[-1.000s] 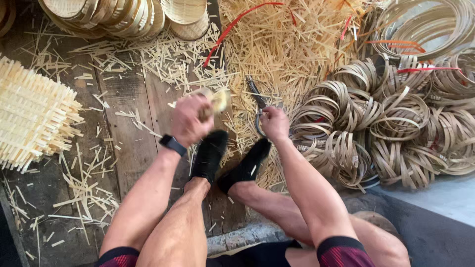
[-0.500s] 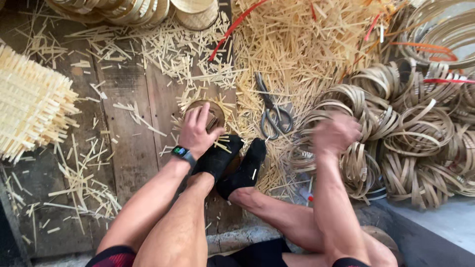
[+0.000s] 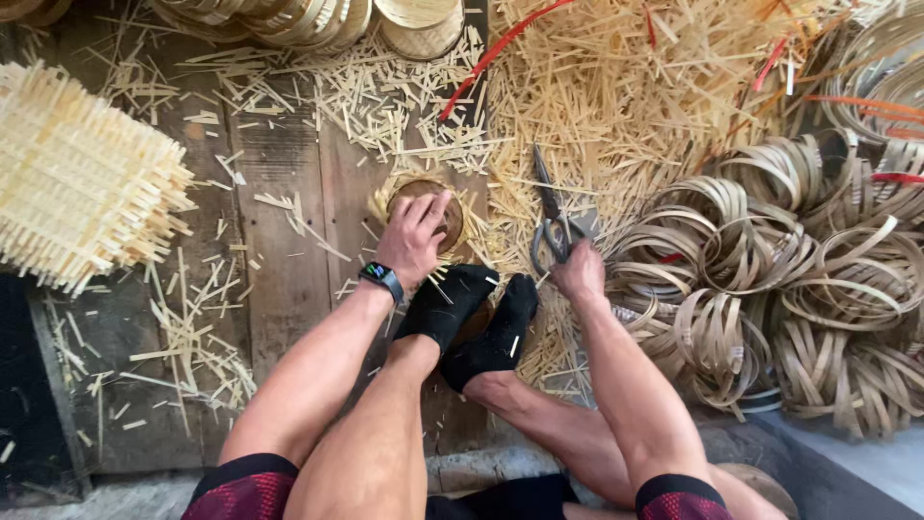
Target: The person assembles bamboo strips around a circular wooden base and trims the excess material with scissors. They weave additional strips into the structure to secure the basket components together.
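My left hand [image 3: 416,238], with a dark watch on the wrist, rests palm down on a small round woven bamboo piece [image 3: 449,220] lying on the wooden floor. My right hand [image 3: 580,272] grips the handles of a pair of metal scissors [image 3: 548,207] that lie on the loose bamboo strips, blades pointing away from me. My two feet in black socks [image 3: 474,318] sit between the hands, just in front of the woven piece.
A stack of square woven bamboo mats [image 3: 82,178] lies at the left. Finished round woven pieces [image 3: 318,19] line the top edge. Coiled bamboo rings [image 3: 770,279] pile up at the right. Loose bamboo slivers [image 3: 626,87] and red strips cover the floor.
My left hand has brought the round woven piece down onto the floor. My right hand went out to the bamboo rings on the right, then came back to the scissors' handles.
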